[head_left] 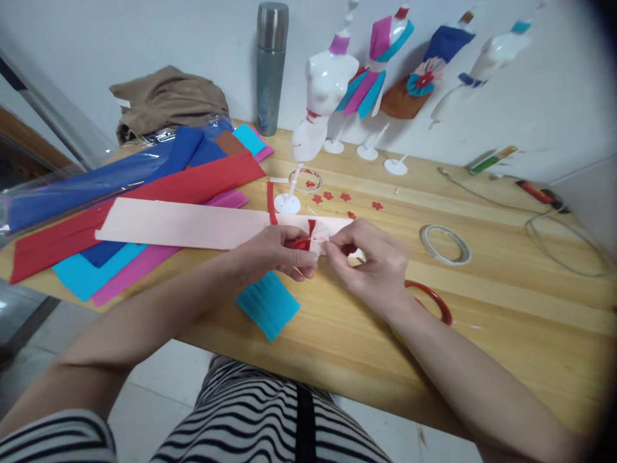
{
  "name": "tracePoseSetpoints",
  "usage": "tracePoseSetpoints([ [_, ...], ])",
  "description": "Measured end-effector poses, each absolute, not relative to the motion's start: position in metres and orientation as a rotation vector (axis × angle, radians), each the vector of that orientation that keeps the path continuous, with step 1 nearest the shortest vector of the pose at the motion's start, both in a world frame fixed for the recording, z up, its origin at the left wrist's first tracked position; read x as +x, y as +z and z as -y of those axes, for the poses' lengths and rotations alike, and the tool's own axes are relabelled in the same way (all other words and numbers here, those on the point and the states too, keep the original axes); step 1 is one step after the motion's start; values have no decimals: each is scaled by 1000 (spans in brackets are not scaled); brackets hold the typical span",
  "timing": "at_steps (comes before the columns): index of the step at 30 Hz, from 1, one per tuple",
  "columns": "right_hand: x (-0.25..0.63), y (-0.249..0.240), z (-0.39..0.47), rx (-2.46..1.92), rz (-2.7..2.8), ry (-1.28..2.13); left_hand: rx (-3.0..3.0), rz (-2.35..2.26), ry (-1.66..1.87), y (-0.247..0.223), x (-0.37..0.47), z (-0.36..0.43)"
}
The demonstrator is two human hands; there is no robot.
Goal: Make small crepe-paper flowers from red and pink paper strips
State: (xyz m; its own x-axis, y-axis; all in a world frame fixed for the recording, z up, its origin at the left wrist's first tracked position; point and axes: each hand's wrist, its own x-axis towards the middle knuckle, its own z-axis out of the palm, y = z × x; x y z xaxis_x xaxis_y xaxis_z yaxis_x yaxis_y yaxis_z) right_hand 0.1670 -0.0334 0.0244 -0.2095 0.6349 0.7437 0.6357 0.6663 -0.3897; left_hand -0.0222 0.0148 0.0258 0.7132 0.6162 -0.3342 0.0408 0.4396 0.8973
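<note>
Near the middle of the table, my left hand [289, 252] pinches a small gathered piece of red and pale pink paper [315, 236]. The thumb and fingers of my right hand [364, 257] close on the pink side of that same piece. Behind both hands lies a long pale pink strip [193, 223], partly hidden by them. A turquoise square [268, 306] rests on the wood just in front of my left hand. Beyond the hands stands a white mannequin [308, 138] with a pink neck band and a thin red waist band.
Coloured paper strips [139, 199] pile up at the left. Small red flowers [346, 197] lie behind my hands. A tape roll [444, 244] and red-handled scissors [434, 299] are at the right. A flask [270, 71] and dressed mannequins [376, 71] stand at the back.
</note>
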Motion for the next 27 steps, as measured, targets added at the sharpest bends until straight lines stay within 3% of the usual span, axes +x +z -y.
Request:
tracePoseSetpoints([
  [5,163,22,33,-1014,1809,-100,996,-718,380,24,-18,-10],
  [13,158,14,35,-975,1891,-86,806,-679,648,22,-15,-6],
  [23,156,9,37,-982,2054,-221,929,-739,699,24,-14,-4],
  [27,162,11,38,-878,2101,-86,1015,-747,677,26,-15,-5],
])
